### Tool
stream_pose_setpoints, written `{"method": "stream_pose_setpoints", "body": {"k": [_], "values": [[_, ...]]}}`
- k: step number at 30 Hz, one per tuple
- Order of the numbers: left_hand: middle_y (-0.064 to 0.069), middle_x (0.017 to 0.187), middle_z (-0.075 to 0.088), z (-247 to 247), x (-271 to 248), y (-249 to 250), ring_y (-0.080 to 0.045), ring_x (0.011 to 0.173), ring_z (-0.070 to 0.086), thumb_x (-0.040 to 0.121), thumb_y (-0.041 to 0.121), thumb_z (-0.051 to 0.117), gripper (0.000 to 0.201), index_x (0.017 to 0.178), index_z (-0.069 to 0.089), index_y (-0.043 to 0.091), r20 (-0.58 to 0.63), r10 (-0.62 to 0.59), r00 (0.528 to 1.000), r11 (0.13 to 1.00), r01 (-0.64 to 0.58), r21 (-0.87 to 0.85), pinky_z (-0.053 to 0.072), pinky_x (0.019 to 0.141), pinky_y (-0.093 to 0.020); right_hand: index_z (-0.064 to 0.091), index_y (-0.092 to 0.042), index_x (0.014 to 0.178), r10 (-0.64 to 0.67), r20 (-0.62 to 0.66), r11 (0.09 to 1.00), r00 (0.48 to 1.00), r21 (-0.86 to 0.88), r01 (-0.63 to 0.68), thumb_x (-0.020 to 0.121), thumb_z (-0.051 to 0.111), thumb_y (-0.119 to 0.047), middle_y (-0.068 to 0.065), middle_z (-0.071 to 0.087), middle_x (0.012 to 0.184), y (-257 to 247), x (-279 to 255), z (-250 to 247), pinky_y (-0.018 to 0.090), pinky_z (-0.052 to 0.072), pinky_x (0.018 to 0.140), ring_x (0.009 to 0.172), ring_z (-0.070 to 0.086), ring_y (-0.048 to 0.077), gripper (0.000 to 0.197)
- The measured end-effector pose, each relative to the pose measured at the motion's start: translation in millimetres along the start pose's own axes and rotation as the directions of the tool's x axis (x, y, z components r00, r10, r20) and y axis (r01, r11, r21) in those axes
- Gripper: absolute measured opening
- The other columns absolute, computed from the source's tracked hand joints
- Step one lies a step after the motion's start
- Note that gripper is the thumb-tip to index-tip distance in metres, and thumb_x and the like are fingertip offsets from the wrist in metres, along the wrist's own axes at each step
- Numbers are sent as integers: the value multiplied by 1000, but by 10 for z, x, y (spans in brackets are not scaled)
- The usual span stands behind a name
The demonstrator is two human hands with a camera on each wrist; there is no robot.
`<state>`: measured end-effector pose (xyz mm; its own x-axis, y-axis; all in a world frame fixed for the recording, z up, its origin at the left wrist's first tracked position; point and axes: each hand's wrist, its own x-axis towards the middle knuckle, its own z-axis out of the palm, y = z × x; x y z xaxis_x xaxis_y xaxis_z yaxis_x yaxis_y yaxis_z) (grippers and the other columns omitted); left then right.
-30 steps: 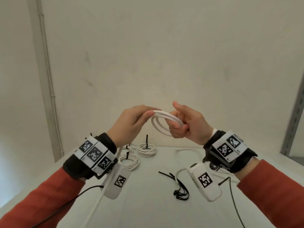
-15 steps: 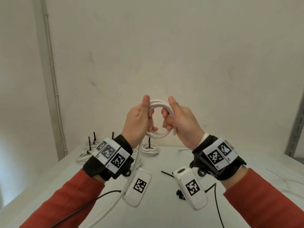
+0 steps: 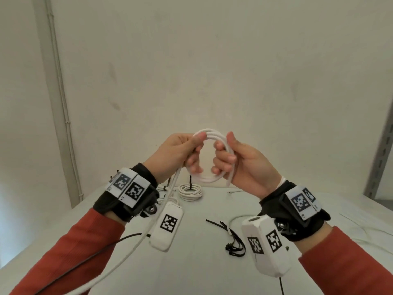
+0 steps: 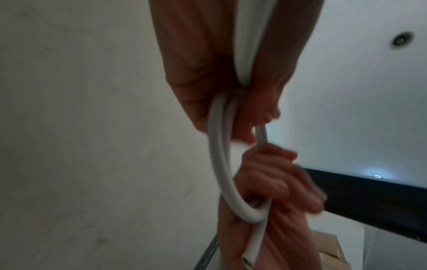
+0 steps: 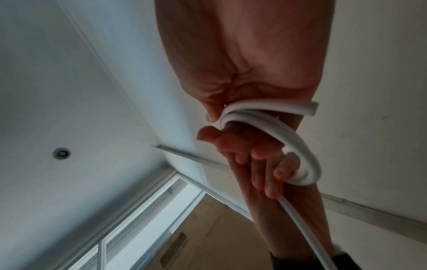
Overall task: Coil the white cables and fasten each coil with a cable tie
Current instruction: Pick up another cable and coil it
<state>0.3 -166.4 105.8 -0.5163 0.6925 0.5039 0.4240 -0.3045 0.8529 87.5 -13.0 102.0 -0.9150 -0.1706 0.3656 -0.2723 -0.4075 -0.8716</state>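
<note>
Above the tabletop [image 3: 212,273], two hands, left [image 3: 174,156] and right [image 3: 246,165], grip one cable coil [image 3: 209,178]; tied coils [image 3: 190,191] and black ties [image 3: 234,237] lie below.

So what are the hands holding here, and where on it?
Both hold one white cable coil in the air: the left hand grips its left side, thumb on top, and the right hand grips its right side. The uncoiled rest hangs below the left hand.

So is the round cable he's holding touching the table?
Apart. The head view shows the cable coil held up by both hands, with wall showing between it and the table.
</note>
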Motion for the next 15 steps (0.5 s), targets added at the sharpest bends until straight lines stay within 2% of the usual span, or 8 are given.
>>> {"method": "stream_pose_setpoints", "body": {"k": [1,3,4,6,8,11,13,15], "values": [[-1,50,53,-11,-26,-8,-18,51,62,85,40,51,33,69,48,11,70,-36,997,999,38,-18,55,60,-30,50,-10,82,-4,-7,1000,1000,25,4,97,30,-39,-9,37,44,-27,-21,-37,20,40,48,36,35,5,39],[-5,66,63,-17,-81,-38,-26,79,70,88,34,46,26,77,50,10,173,-92,981,994,100,-41,56,73,-33,53,-10,79,14,-3,999,1000,46,-13,99,28,-39,-10,25,40,-69,-62,-105,18,29,41,32,22,5,43],[-6,69,65,-16,-104,-50,-27,87,70,89,33,44,26,79,50,10,195,-108,975,992,118,-40,56,74,-34,55,-11,76,31,5,998,999,51,-31,99,29,-39,-9,19,42,-77,-81,-129,19,24,41,33,16,7,45],[-5,67,63,6,-137,-64,-28,91,69,89,38,41,30,78,49,11,190,-130,973,990,139,-32,58,67,-34,58,-12,72,69,35,996,997,57,-71,97,30,-37,-8,13,47,-64,-103,-157,21,22,43,38,11,10,45],[-4,66,61,48,-159,-94,-27,90,69,89,41,39,33,77,48,12,151,-138,979,989,145,-35,56,51,-28,58,-12,70,88,47,994,995,56,-91,95,31,-33,-7,12,49,-50,-110,-154,22,21,45,39,10,10,42],[-2,82,67,108,-172,-182,-27,83,71,95,38,37,33,91,53,10,62,-123,990,991,119,67,40,32,-18,58,-12,67,57,-18,996,998,71,-56,92,33,-29,-7,12,49,-75,-117,-207,23,17,43,39,9,10,40],[0,92,68,101,-195,-265,-27,67,70,102,30,34,27,102,52,9,29,-118,993,978,111,178,30,29,-17,58,-13,68,11,-67,991,998,132,-2,92,34,-28,-8,13,49,-142,-147,-302,22,18,42,39,9,10,37],[-1,87,66,40,-224,-358,-20,44,56,103,22,32,23,103,50,8,21,-114,993,956,103,276,29,33,-19,57,-14,67,-34,-122,982,992,179,55,91,36,-29,-8,13,49,-245,-197,-422,21,19,40,39,9,10,35]]}}
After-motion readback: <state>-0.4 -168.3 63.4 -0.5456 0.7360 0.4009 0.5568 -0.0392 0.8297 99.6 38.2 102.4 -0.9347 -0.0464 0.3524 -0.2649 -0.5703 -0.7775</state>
